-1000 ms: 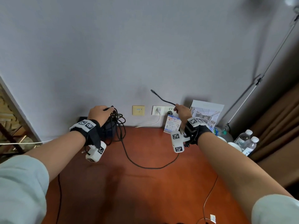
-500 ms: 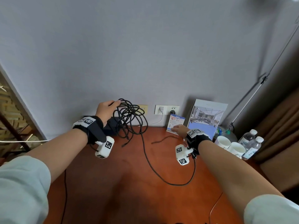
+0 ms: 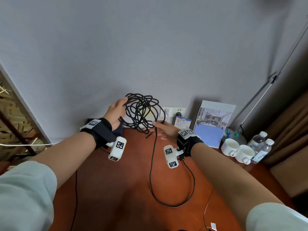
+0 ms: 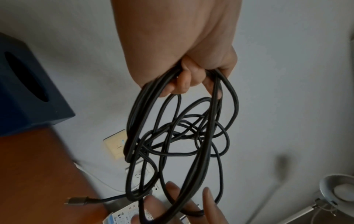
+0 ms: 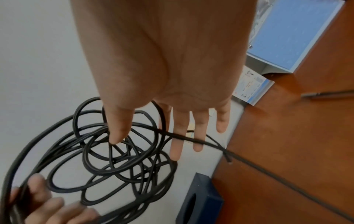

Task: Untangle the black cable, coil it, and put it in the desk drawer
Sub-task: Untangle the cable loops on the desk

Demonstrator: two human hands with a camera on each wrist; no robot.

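My left hand (image 3: 116, 112) holds a tangled bunch of black cable (image 3: 141, 112) up in front of the wall, fingers curled round several loops (image 4: 184, 78). One cable end with a metal plug (image 4: 76, 201) sticks out below the bunch. My right hand (image 3: 164, 129) reaches in from the right with straight, spread fingers (image 5: 176, 145) at the lower side of the loops. A strand runs across those fingers and trails down onto the desk (image 3: 116, 189) in a long curve (image 3: 166, 204). No drawer is in view.
A dark blue tissue box (image 4: 25, 91) stands against the wall at the left. Wall sockets (image 3: 179, 111), a small card (image 3: 183, 123) and a framed picture (image 3: 213, 124) line the back. Two white cups (image 3: 238, 150) and water bottles (image 3: 261, 145) stand at the right.
My left hand has lifted the cable bunch higher and toward the middle. My right hand let go of the cable end, dropped to the desk, then rose to the loops with fingers spread.
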